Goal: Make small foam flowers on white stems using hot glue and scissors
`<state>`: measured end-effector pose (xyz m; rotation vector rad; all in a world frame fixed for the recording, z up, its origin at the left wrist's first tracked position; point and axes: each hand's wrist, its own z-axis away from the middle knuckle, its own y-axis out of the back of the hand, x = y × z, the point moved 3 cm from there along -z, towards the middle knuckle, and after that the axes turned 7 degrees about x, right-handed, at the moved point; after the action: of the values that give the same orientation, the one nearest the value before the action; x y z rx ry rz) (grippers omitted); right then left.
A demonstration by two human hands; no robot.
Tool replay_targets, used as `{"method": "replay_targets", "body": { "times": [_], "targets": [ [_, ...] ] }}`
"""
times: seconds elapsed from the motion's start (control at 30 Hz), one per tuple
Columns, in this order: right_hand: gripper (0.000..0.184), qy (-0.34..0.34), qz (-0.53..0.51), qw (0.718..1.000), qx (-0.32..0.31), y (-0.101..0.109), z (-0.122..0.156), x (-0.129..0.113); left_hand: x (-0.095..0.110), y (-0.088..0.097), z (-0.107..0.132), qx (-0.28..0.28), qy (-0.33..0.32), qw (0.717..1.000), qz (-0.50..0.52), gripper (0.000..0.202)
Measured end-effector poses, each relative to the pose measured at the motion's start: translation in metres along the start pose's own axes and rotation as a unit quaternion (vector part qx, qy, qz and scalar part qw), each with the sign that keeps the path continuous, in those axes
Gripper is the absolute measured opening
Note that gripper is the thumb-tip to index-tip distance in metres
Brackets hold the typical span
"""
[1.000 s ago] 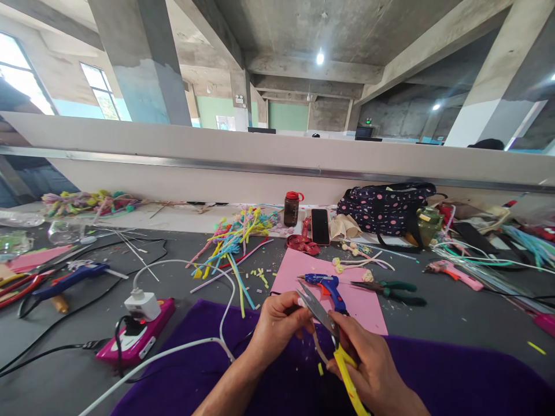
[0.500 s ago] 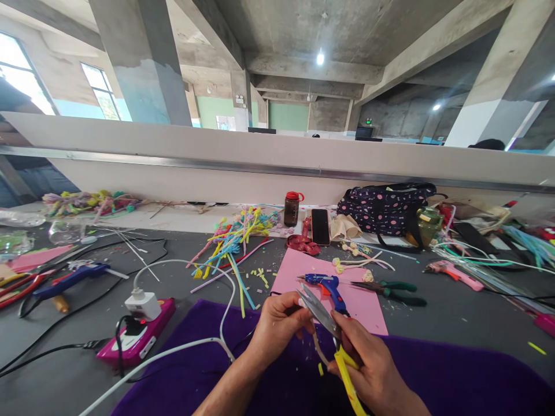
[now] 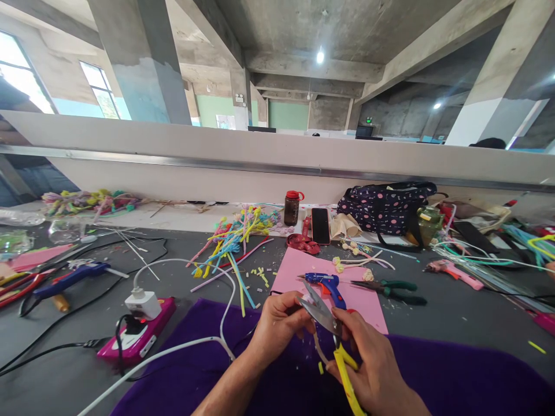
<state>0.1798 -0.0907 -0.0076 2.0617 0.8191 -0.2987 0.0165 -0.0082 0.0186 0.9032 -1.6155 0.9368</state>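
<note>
My right hand [image 3: 368,358] grips yellow-handled scissors [image 3: 323,315]. Their blades are parted and point up and left, against the fingertips of my left hand. Between its thumb and fingers, my left hand [image 3: 280,323] pinches a small pale pinkish piece [image 3: 307,299], largely covered by the fingers and blades. A thin pale curved stem [image 3: 319,346] hangs below these fingers. Just beyond lie a blue glue gun [image 3: 323,281] and green-handled pliers [image 3: 396,290], partly on a pink sheet [image 3: 288,271].
Fuzzy coloured stems [image 3: 236,237] are heaped ahead, near a dark bottle [image 3: 292,209] and a phone [image 3: 320,225]. A purple cloth [image 3: 195,346] covers the near edge. At left, white cables run from a magenta power strip [image 3: 158,323]. A pink glue gun [image 3: 455,273] lies right.
The scissor blades have spread apart around the small piece at my left fingertips. A yellow loop and part of another person's hand now show at the far right edge.
</note>
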Motion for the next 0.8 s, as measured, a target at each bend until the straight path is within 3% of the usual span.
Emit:
{"method": "replay_targets", "body": {
  "times": [0.3,0.8],
  "targets": [
    [0.066,0.015,0.004,0.999,0.031,0.0005,-0.0056,-0.0001,-0.0005,-0.0017,0.0007,-0.001,0.017,1.0,-0.023,0.019],
    [0.068,0.015,0.033,0.999,0.021,0.0019,-0.0053,-0.0054,0.0007,-0.0013,-0.0004,-0.005,0.017,1.0,0.005,0.019]
  ]
}}
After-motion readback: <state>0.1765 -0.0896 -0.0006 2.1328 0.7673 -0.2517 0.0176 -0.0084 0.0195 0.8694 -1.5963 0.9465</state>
